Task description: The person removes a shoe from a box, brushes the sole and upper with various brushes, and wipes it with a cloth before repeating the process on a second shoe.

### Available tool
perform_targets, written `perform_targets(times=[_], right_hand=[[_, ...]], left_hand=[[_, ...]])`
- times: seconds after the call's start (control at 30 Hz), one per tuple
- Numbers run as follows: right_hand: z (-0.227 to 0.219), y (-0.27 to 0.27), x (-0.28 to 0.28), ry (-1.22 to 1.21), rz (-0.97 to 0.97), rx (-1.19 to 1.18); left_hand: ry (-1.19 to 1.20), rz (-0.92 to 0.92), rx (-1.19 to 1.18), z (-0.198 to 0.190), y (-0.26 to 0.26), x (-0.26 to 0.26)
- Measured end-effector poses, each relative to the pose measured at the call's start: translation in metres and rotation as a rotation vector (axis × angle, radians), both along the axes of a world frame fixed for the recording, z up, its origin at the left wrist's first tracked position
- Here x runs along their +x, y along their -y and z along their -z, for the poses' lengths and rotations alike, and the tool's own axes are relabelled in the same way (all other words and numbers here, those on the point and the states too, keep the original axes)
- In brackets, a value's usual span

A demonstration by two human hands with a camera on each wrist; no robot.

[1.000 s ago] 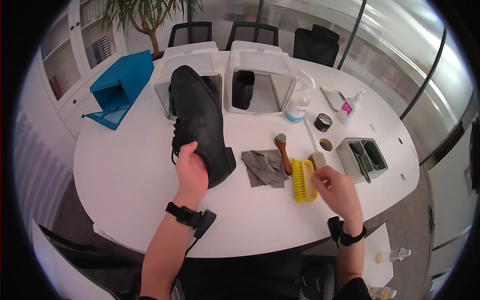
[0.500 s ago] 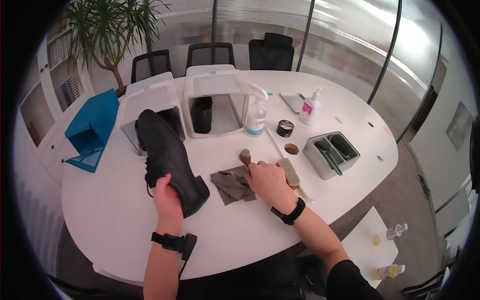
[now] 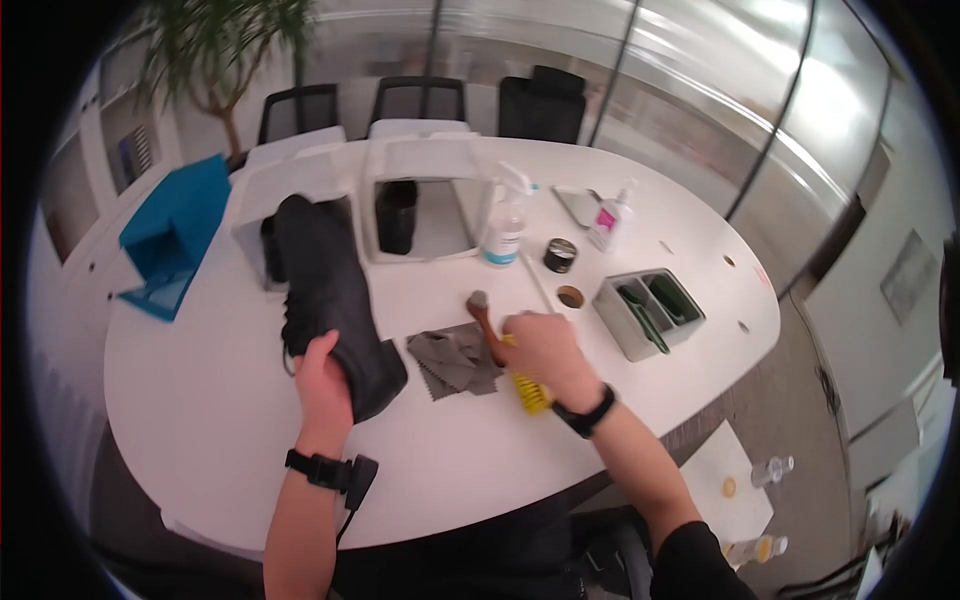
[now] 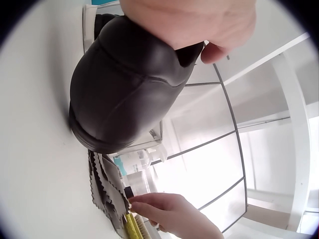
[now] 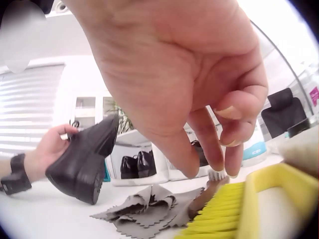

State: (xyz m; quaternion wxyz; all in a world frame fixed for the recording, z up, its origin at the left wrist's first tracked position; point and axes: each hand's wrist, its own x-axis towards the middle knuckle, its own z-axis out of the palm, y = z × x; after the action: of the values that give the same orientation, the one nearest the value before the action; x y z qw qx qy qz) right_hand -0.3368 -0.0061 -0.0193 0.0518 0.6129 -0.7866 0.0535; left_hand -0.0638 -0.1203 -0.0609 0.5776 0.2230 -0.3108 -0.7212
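My left hand (image 3: 323, 390) grips a black lace-up shoe (image 3: 335, 290) around its ankle opening, the toe pointing away and the heel towards me. From the left wrist view, the heel end of the shoe (image 4: 124, 94) hangs close over the tabletop. My right hand (image 3: 548, 352) is above the brushes, thumb and fingers bent downward with a gap between them. Its fingertips (image 5: 231, 167) are right by a small wooden-handled brush (image 5: 204, 196). That brush lies beside a crumpled grey cloth (image 3: 452, 362). Partly hidden under the hand is a yellow-bristled brush (image 3: 530, 393).
Two white-framed boxes stand at the back, a black shoe (image 3: 397, 217) inside the right one (image 3: 425, 258). Beyond the brushes are a spray bottle (image 3: 503, 235), a round black tin (image 3: 560, 255) and a pump bottle (image 3: 612, 220). A grey divided container (image 3: 625, 325) stands right, a blue bag (image 3: 175, 235) left.
My right hand has gone left from beside the yellow brush to over the wooden brush, then slightly back right, uncovering more of its handle. My left hand keeps holding the shoe; the head view has turned right.
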Motion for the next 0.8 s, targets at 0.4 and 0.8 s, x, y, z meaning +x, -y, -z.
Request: perform_targets(times=[0.4, 0.8], right_hand=[[0.034, 0.021, 0.021, 0.107, 0.005, -0.111], [-0.02, -0.104, -0.05, 0.172, 0.286, -0.101]], left_hand=[[0.003, 0.011, -0.053, -0.011, -0.004, 0.002], [-0.046, 0.044, 0.026, -0.015, -0.01, 0.001]])
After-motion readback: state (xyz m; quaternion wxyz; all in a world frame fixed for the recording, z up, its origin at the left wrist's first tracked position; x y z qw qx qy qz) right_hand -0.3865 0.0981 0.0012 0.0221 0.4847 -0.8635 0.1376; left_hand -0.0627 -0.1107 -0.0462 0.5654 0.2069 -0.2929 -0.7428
